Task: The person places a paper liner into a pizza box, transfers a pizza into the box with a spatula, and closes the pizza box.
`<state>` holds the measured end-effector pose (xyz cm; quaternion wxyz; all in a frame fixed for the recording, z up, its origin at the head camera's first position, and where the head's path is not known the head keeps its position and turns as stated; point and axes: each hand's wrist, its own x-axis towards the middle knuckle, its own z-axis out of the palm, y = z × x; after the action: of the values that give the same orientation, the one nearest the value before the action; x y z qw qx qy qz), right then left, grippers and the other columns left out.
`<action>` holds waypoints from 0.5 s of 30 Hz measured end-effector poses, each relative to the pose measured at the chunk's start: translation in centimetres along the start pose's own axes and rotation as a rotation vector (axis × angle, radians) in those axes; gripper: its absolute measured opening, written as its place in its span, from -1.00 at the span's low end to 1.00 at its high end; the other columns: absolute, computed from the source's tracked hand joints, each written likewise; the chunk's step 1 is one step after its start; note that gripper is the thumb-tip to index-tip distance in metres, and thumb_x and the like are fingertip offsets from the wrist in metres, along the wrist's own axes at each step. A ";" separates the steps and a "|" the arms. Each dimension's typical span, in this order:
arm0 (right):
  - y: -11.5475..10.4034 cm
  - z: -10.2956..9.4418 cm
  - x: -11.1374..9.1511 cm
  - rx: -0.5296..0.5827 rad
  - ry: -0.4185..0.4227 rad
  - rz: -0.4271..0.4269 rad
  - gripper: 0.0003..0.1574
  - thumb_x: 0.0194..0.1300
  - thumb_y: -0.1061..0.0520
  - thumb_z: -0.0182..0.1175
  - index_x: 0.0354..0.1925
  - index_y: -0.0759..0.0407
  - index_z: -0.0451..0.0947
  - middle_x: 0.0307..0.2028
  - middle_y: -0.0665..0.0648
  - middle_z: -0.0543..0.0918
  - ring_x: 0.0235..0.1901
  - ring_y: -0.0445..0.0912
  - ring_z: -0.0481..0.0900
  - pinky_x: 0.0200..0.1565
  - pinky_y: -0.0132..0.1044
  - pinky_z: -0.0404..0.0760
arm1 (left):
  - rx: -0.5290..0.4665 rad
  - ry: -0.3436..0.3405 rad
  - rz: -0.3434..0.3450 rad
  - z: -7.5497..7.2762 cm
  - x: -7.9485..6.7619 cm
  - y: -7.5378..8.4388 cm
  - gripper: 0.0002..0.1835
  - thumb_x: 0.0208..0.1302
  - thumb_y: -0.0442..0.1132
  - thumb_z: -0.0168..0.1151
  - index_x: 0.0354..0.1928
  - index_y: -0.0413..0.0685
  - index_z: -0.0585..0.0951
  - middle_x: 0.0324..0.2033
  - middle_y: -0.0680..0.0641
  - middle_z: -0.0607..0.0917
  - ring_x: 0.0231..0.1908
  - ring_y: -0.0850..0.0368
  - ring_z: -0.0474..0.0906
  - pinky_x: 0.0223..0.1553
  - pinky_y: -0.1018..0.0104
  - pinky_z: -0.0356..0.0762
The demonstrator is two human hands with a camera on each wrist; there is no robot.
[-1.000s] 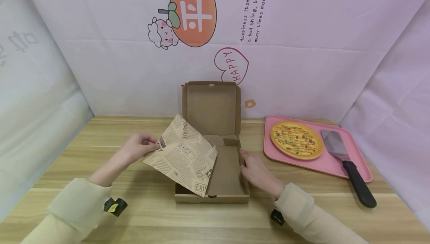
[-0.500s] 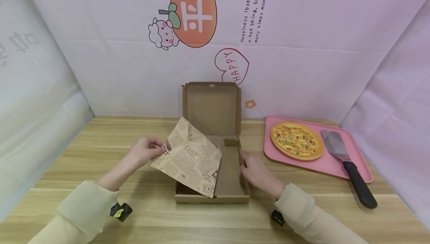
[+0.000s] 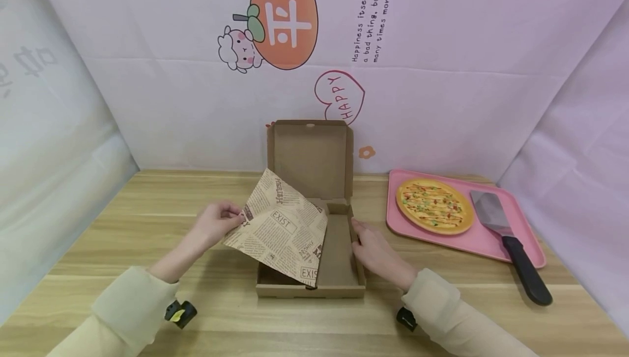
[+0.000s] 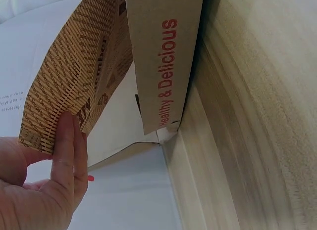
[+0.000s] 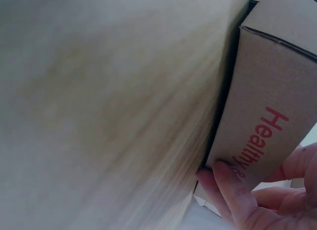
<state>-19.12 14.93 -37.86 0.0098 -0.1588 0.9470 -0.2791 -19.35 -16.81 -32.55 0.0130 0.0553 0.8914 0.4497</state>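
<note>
My left hand (image 3: 218, 221) pinches the left corner of a newsprint-patterned sheet of food wrapping paper (image 3: 282, 227), thumb on one face and fingers on the other in the left wrist view. The sheet slants over the left part of an open cardboard pizza box (image 3: 339, 291), its lower right edge dipping inside. The box lid (image 3: 309, 158) stands upright at the back. My right hand (image 3: 378, 250) holds the box's right side wall (image 5: 265, 96), fingertips on the outer face by red lettering and the thumb going behind the wall.
At the right lies a pink tray (image 3: 472, 242) bearing a pizza (image 3: 434, 206) and a metal spatula (image 3: 491, 212), whose black handle sticks out over the front rim. A printed white cloth (image 3: 196, 117) hangs behind the wooden table (image 3: 236, 324).
The left hand has moved right and slightly toward me, carrying the wrapping paper further over the box. The right hand and the box have stayed in place.
</note>
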 end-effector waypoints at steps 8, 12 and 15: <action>0.0 0.0 -0.1 -0.003 -0.002 0.000 -0.37 0.18 0.34 -0.05 0.21 0.57 0.14 0.21 0.48 0.25 0.22 0.24 0.20 0.23 0.05 0.23 | 0.011 0.009 -0.011 0.1 -0.1 0.2 -0.82 0.14 -0.38 0.13 -0.28 -0.41 0.55 -0.44 -0.13 0.63 -0.48 0.21 0.50 -0.44 0.42 0.49; 0.0 0.0 0.0 0.001 -0.002 0.000 -0.37 0.18 0.34 -0.06 0.21 0.57 0.14 0.21 0.47 0.25 0.22 0.24 0.20 0.23 0.05 0.23 | 0.013 0.018 -0.012 0.0 0.0 0.2 -0.82 0.14 -0.38 0.13 -0.28 -0.41 0.55 -0.44 -0.12 0.62 -0.49 0.24 0.48 -0.46 0.43 0.47; 0.0 0.0 0.0 0.003 0.000 0.001 -0.37 0.18 0.34 -0.05 0.21 0.57 0.14 0.21 0.47 0.25 0.22 0.24 0.20 0.23 0.05 0.23 | 0.015 0.022 -0.011 0.1 0.0 0.2 -0.82 0.13 -0.38 0.13 -0.28 -0.41 0.55 -0.45 -0.12 0.62 -0.50 0.24 0.48 -0.46 0.43 0.47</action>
<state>-19.10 14.96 -37.86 0.0103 -0.1583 0.9467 -0.2804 -19.31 -16.60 -32.43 0.0052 0.0455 0.8952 0.4433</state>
